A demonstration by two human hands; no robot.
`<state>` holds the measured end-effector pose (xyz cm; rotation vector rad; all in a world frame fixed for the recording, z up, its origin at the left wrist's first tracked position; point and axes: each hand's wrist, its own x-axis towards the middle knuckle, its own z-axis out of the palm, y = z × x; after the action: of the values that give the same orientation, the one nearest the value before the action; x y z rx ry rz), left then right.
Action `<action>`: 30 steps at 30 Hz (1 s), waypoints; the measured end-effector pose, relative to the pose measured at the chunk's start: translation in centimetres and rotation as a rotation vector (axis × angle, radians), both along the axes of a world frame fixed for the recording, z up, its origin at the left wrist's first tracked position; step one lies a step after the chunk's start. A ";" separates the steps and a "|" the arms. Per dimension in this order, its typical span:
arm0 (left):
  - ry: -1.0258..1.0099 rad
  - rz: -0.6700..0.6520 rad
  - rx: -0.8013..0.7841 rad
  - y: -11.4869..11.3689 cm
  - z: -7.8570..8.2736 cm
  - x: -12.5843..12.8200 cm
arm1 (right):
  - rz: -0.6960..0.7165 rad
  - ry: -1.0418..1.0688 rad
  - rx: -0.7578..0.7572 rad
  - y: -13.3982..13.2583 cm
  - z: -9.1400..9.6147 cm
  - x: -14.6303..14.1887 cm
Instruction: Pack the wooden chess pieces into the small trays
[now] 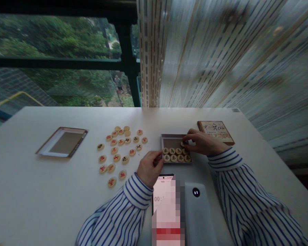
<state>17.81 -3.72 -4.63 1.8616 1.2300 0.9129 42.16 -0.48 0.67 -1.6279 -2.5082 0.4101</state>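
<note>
A shallow box (pixel 172 142) lies in front of me with two rows of Chinese chess pieces (pixel 173 158) at its near side, their dark characters facing up. At the box's left wall, my left hand (pixel 150 168) has its thumb and fingers closed on the edge. My right hand (pixel 201 141) reaches over the right side and pinches one Chinese chess piece (pixel 183 144) above the second row. Part of that piece and the row's right end are hidden by the fingers. Left of the box, many loose pieces (pixel 120 142) are scattered, most with red characters, a few with black.
A phone (pixel 164 201) showing a timer and a pale power bank (pixel 199 212) with a lit display lie close below the box. An open lid or tray (pixel 63 141) rests at the left. A printed box (pixel 217 132) sits behind my right hand on the white table (pixel 53 191).
</note>
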 end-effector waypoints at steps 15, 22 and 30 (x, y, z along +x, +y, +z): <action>0.004 -0.005 0.011 0.0 -0.2 0.0 | -0.005 -0.041 0.013 0.0 0.1 -0.1; 0.017 -0.006 0.034 0.0 -0.2 0.0 | 0.005 -0.064 0.007 0.0 -0.1 0.0; 0.022 -0.006 0.025 0.1 -0.3 0.0 | -0.002 -0.056 -0.017 0.0 0.2 -0.2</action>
<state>17.81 -3.65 -4.91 1.8988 1.2304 0.9103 41.99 -0.43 0.82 -1.6707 -2.5497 0.3918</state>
